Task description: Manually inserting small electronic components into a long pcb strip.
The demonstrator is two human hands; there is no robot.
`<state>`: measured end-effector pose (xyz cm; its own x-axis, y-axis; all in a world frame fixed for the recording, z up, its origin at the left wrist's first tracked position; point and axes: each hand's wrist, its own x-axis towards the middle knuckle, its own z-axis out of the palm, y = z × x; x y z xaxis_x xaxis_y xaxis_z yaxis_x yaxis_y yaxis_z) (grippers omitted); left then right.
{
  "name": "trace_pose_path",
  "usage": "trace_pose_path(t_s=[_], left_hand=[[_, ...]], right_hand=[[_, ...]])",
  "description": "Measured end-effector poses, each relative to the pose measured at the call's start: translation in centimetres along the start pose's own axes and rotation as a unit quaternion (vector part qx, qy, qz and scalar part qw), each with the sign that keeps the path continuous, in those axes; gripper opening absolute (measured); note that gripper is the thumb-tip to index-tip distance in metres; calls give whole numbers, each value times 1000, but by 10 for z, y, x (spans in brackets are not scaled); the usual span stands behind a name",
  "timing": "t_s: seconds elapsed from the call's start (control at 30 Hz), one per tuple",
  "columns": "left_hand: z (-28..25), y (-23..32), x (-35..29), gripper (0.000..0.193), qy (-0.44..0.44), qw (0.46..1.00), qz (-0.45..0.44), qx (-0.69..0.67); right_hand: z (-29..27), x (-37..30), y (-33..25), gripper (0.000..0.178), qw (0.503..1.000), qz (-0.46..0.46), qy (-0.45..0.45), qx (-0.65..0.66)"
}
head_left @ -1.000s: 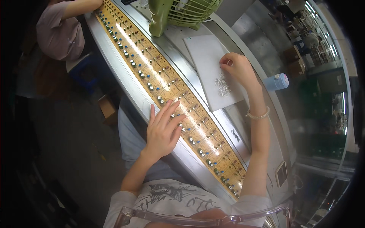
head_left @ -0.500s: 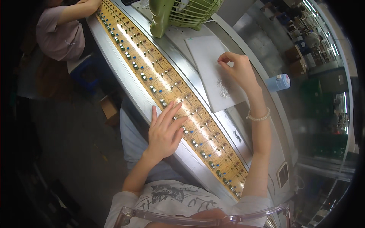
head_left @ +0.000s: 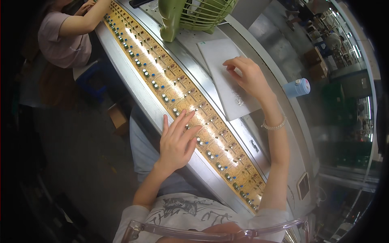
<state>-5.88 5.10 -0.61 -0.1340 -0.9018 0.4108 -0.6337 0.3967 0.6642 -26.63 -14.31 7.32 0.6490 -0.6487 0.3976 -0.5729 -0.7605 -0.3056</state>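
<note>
A long row of tan circuit boards [head_left: 181,106] runs diagonally across the bench, set with small capacitors and other parts. My left hand [head_left: 175,141] rests over the near edge of the row, its fingers stretched and spread, with nothing held. To the right, my right hand [head_left: 248,77] is raised above a white sheet [head_left: 216,52]. Its thumb and index finger come together in a pinch; anything between them is too small to make out. A loose pile of small, thin silvery pieces [head_left: 239,99] lies on the sheet just below that hand.
A green fan [head_left: 202,15] stands beyond the sheet. A blue bottle [head_left: 296,88] and a phone [head_left: 303,186] are at the right side. At the far left, a co-worker [head_left: 67,36] reaches over the boards' far end. A cardboard box [head_left: 117,118] sits below the bench.
My right hand has shifted a little left over the white sheet, away from the pile. The left hand keeps its spread pose. The co-worker's arms have moved slightly.
</note>
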Motion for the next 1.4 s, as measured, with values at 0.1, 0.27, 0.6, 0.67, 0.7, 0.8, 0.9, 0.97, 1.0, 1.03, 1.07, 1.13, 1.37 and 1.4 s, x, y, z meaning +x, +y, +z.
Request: trace_pose_path(t_s=[0.1,0.27,0.6,0.67,0.7,0.8,0.9,0.97,1.0,1.03,1.07,1.13,1.37,1.4], left_hand=[[-1,0,1,26,-1,1000,-1,0],[-1,-3,1,26,4,1000,-1,0],[-3,-4,2,27,4,1000,-5,-2],[-3,-5,3,27,5,1000,-9,2],[-4,-5,4,27,5,1000,-10,2],[-5,-6,5,26,3,1000,-1,20],[-5,-6,5,27,2,1000,2,16],[-5,-5,5,28,9,1000,-9,-9],[-5,-6,5,28,9,1000,-9,-10],[-5,-7,5,27,9,1000,-8,-6],[-5,-8,5,27,10,1000,-6,-3],[-6,-9,4,27,10,1000,-7,0],[-7,-12,5,26,11,1000,-5,5],[-7,-12,5,26,11,1000,-6,5]], right_hand=[[5,-1,9,11,999,-35,-15,-31],[6,0,7,10,999,-26,-30,-25],[13,7,-27,32,985,39,-46,159],[23,5,-42,38,980,39,-83,176],[27,4,-47,39,979,38,-96,174],[42,2,-50,45,970,72,-123,197],[51,0,-46,48,974,63,-115,187],[52,1,-47,49,978,43,-105,174],[54,1,-47,49,983,25,-91,160],[54,1,-47,49,983,25,-92,160],[52,2,-48,49,985,16,-101,139],[52,2,-48,49,987,5,-111,119],[53,4,-55,43,991,-78,-99,41],[54,4,-58,38,988,-133,-83,-2]])
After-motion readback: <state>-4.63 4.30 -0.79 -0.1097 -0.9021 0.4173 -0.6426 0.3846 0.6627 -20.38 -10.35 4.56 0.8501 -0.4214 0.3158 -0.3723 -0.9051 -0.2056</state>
